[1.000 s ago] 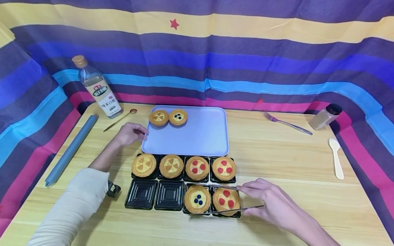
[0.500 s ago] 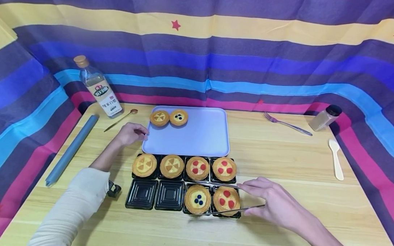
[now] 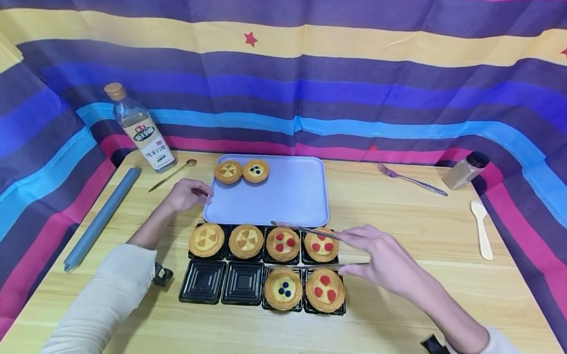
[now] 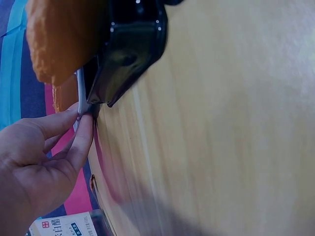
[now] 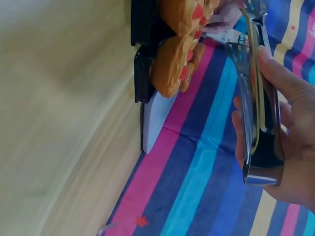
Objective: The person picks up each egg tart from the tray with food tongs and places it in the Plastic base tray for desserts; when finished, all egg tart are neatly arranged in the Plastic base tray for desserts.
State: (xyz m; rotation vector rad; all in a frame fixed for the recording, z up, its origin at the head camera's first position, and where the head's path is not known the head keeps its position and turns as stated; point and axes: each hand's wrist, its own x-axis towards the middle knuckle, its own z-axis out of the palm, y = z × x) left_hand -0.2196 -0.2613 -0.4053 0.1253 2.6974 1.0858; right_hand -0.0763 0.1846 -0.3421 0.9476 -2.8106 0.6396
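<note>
My right hand (image 3: 376, 253) holds metal tongs (image 3: 305, 230), their arms spread apart with nothing between the tips. They hover over the rear row of tarts, where two bear red berries (image 3: 283, 243) and two bear tan wedges (image 3: 246, 242). In the front row, a blueberry tart (image 3: 283, 289) and a red-berry tart (image 3: 325, 291) sit in black plastic boxes; two more boxes (image 3: 244, 283) show bare stepped bottoms. On the lilac tray (image 3: 287, 198) lie a wedge tart (image 3: 228, 172) and a blueberry tart (image 3: 255, 171). Thumb and finger of my left hand (image 4: 44, 157) pinch the tray's left edge.
A bottle with a white label (image 3: 146, 136), a small long-handled spoon (image 3: 171, 176) and a grey-blue roll (image 3: 103, 217) are at left. A fork (image 3: 410, 179), a black-capped jar (image 3: 465, 170) and a cream spoon (image 3: 482, 231) are at right. Striped cloth surrounds the table.
My right hand has lifted the tongs off the front blueberry tart and moved them toward the tray, over the rear row. That tart stays in its box. The left hand has kept its place.
</note>
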